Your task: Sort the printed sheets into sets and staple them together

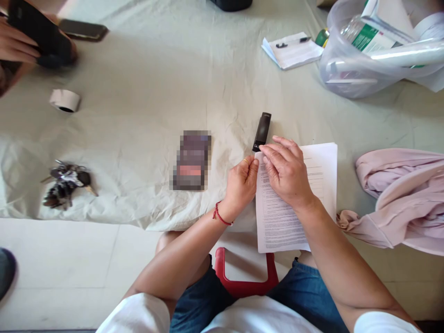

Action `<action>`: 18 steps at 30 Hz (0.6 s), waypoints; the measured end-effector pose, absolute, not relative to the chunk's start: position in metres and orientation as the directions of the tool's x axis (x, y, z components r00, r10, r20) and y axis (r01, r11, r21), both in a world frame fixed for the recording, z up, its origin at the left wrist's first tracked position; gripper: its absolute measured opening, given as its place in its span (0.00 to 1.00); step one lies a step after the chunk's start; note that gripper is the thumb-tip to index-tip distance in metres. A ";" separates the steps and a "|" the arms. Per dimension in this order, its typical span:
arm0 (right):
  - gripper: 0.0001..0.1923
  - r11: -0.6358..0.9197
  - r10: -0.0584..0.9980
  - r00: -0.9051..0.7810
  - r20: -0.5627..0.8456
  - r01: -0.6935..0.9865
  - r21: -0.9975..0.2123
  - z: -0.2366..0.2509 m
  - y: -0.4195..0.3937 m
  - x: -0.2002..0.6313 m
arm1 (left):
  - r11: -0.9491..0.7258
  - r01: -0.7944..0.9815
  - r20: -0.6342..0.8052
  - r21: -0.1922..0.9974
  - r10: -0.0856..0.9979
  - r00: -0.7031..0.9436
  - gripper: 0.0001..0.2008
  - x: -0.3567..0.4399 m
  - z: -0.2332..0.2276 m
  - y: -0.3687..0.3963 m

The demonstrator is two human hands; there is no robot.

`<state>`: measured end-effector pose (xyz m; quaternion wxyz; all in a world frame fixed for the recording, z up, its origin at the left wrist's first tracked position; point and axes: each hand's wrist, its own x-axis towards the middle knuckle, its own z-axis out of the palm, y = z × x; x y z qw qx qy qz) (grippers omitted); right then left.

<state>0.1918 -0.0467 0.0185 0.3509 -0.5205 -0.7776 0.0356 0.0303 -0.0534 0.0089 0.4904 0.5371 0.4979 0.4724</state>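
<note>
Pale, creased cloth covers the counter [145, 106], which ends at a tiled floor near the person's knees. A stack of printed sheets [312, 185] lies at the counter's near edge, overhanging it toward the lap, with its long axis running away from the person.

The left hand [241, 182] is closed in a pinch on the stack's far-left corner, thumb and fingers bunched on the paper's edge. The right hand [284, 171] lies open and flat over the upper left of the top sheet, fingers extended and pointing left toward that same corner, their tips just beside the left hand's.

Just beyond the pinched corner sits a black stapler [262, 132], its long axis roughly parallel to the stack's left edge and tilted slightly right at the far end. Its near end almost touches the right fingertips, so the right hand is the nearer of the two, the stapler lying straight ahead of it.

Left of the hands is a blurred dark phone [192, 160], then a bunch of keys [65, 182] and a white tape roll [64, 100]. Another person's hand [17, 44] holds a dark object at the far left corner. A pink garment [402, 194] lies to the right; a clear plastic bag [364, 51] and a notepad with pen [293, 50] sit farther back.
</note>
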 end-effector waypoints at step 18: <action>0.21 0.459 0.801 -0.235 0.550 0.831 -0.314 0.019 -0.047 0.192 | -0.168 0.250 0.170 0.953 0.985 0.014 0.24 0.029 0.004 -0.050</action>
